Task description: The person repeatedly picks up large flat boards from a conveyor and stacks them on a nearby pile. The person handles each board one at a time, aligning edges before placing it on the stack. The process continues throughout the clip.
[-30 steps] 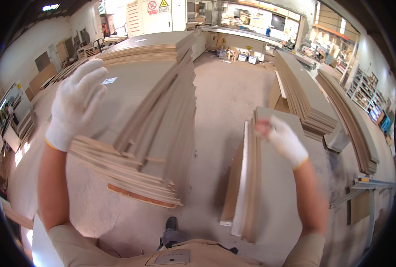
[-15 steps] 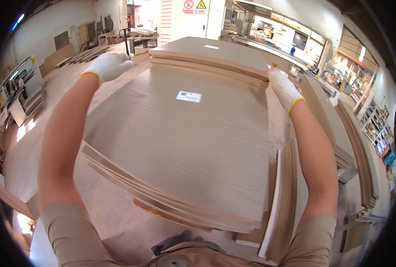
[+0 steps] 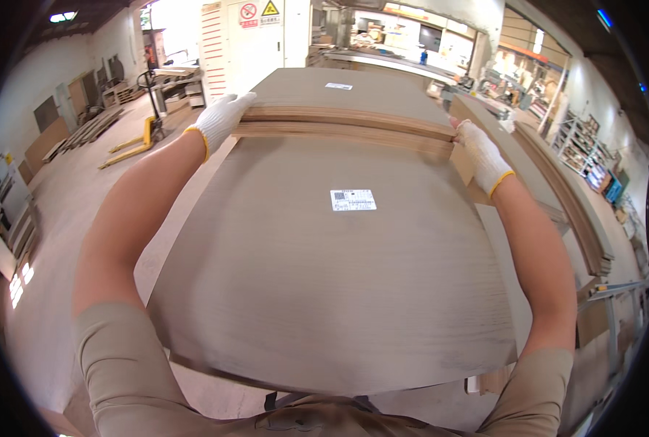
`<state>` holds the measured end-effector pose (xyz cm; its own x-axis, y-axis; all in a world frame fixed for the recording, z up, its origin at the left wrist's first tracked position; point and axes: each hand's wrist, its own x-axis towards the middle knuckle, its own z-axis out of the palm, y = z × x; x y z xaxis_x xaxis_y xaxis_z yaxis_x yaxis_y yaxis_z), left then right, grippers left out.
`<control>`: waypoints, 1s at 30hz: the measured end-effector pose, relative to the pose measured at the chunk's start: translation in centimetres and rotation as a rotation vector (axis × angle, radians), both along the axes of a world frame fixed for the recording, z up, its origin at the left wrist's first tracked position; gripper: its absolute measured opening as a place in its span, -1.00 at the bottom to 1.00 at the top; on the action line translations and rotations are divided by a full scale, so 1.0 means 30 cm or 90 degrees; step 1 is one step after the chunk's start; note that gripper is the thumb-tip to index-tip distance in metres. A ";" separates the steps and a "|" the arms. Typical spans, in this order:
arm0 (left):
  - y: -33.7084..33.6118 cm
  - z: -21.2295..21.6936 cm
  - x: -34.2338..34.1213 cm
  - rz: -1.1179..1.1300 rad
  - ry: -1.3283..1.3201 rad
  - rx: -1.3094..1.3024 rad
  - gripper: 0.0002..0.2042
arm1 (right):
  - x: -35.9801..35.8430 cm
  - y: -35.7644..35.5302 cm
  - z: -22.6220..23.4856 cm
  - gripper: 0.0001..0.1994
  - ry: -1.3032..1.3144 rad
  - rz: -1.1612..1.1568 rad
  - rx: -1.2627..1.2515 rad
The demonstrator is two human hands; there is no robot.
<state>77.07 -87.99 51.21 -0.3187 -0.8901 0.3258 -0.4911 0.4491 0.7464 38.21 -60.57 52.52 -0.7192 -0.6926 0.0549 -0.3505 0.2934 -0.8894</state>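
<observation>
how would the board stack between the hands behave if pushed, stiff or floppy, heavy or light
The board stack would probably stay stiff, since its top looks flat. It is likely heavy, with several wide layers showing. Layers might slide apart, as no strap shows.

Glare whitens the back opening (image 3: 177,30); sunlit patches (image 3: 16,290) dot the floor (image 3: 84,218); edges bow into black.

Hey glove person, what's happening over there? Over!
Left hand, right hand at opposite sides of board stack. Broad panel nearer camera. Yellow pallet truck off left, clear.
</observation>
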 end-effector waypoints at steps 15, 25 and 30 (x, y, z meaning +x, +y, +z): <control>0.110 -0.009 0.016 0.017 0.137 0.052 -0.45 | -0.039 0.046 -0.079 -0.60 -0.020 -0.055 -0.168; 0.339 0.038 0.192 -0.136 0.315 0.112 -0.73 | 0.038 0.251 -0.044 -0.67 -0.226 -0.025 -0.359; 0.364 0.031 0.212 -0.077 0.329 0.255 -0.65 | 0.050 0.257 0.021 -0.68 -0.172 -0.010 -0.209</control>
